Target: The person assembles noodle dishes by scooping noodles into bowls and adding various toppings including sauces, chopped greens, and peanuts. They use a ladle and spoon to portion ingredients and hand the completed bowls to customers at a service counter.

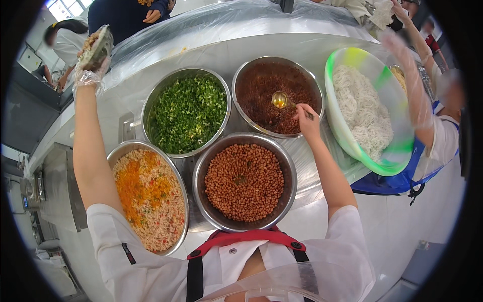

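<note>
My left hand (92,74), in a clear plastic glove, is raised at the far left, its fingers closed on a clear takeaway bowl (102,46) with food in it. The bowl is tilted. My bare right hand (307,122) grips the handle of a small ladle (280,99) over a steel bowl of dark red chili sauce (256,80). Yellowish oil shows in the ladle's cup. Near me stands a steel bowl of brown peanuts or beans (244,181). Chopped green onion (190,113) fills the bowl left of the sauce.
An oval steel pan of minced topping (156,201) sits at the left front. White noodles (359,110) lie in a green-rimmed basin (347,146) on the right. Beside it, a co-worker's gloved arm (410,80) reaches over. Other people stand behind the plastic-covered counter (211,43).
</note>
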`<state>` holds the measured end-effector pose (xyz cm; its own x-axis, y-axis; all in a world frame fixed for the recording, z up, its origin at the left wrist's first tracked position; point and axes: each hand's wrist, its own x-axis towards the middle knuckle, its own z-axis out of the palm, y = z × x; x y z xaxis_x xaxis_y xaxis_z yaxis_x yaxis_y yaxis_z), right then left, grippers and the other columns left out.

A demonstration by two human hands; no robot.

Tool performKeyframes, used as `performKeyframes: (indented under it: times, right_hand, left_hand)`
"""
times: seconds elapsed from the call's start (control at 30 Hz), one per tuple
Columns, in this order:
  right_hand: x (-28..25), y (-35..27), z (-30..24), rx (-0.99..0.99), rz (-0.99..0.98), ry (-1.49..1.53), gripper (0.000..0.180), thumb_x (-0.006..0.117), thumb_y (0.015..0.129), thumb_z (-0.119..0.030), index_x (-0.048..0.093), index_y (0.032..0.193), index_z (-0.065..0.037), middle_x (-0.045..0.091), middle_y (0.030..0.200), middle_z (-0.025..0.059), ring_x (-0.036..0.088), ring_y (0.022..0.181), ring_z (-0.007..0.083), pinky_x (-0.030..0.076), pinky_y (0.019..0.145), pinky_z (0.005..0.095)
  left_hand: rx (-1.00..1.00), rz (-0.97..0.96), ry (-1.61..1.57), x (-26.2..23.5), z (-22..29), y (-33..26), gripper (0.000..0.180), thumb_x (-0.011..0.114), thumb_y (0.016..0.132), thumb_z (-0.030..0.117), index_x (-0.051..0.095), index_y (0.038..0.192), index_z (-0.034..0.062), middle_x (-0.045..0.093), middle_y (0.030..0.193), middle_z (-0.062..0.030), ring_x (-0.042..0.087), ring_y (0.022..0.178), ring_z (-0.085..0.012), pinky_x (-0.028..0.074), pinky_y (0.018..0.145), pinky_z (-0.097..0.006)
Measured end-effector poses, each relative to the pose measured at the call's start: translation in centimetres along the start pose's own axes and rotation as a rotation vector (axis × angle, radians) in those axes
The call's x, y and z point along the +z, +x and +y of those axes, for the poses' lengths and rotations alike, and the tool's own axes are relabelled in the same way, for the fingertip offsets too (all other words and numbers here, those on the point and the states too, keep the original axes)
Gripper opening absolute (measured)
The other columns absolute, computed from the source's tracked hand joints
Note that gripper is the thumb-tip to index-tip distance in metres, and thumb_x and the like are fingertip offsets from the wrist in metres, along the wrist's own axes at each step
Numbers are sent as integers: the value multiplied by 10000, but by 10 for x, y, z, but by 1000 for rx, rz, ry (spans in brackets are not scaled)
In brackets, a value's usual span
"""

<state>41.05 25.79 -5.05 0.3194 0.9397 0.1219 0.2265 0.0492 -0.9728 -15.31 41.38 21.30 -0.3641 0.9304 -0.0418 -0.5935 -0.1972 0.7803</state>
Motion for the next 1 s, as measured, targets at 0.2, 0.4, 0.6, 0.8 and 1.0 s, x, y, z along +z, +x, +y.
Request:
performKeyframes:
  times: [0.2,0.4,0.6,0.8,1.0]
  right_hand:
    - [23,20,22,-526,-129,-506,120,562,835,-87,603,920,-13,604,883,149,565,790,323,452,712,379]
    - [34,3,20,-493,-202,-476,126,550,853,-98,591,925,-3,601,868,139,561,796,302,448,717,381]
    - [33,12,23,10,-83,-29,186,507,896,-148,584,930,18,606,690,68,596,621,121,450,590,267]
    - [8,23,15,223,102,206,231,501,888,-189,579,949,20,640,735,120,630,640,157,468,601,277]
    - [0,7,-9,213,81,341,206,506,886,-170,565,931,23,641,761,121,629,635,155,452,561,222]
  left_hand:
    - [-122,31,-92,-27,-12,6,365,511,853,190,468,1157,-8,442,1240,-199,441,1143,-370,394,962,-534]
    - [-135,-103,34,-64,-78,-46,357,512,854,116,376,1112,-90,390,1185,-276,424,1117,-450,434,933,-521]
    - [-250,-221,139,-58,-102,-133,454,483,902,227,326,1204,-74,367,1264,-293,418,1146,-432,406,959,-504]
    - [-262,-221,121,-70,-99,-188,531,459,912,277,285,1271,-74,332,1296,-263,394,1160,-441,393,971,-485]
    - [-281,-189,35,-94,-99,-225,534,499,882,235,310,1274,-76,332,1302,-251,381,1186,-413,368,1001,-480]
